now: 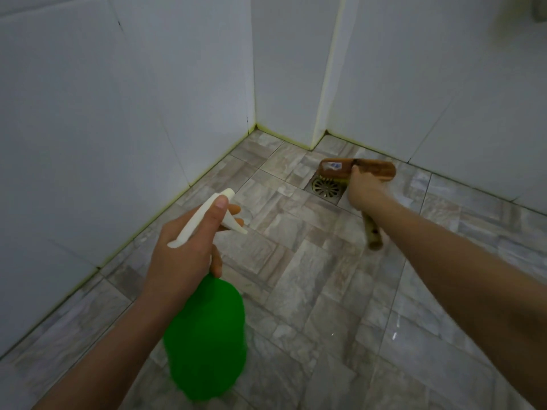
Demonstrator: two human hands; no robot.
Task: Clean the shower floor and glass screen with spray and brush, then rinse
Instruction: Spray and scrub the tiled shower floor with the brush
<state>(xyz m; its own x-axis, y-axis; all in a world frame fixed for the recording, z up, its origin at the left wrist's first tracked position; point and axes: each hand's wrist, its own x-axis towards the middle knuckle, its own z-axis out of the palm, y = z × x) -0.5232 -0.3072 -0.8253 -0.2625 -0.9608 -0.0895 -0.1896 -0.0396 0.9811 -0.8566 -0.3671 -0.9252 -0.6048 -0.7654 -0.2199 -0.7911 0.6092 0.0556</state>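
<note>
Right hand [362,189] grips wooden long-handled scrub brush [358,170] over round metal floor drain [325,187], left hand [183,250] wraps green plastic spray bottle [207,338], fingers on white trigger [233,224]: wet grey stone-look floor tiles [310,291] first, then short firm strokes toward drain.

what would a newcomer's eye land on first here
The bright green plastic spray bottle with its white trigger head stands out first, low and left of centre, gripped at the neck by the left hand. Next comes the brown wooden scrub brush, held by the right hand, its head at the far edge of the round metal floor drain, right of centre.
</note>
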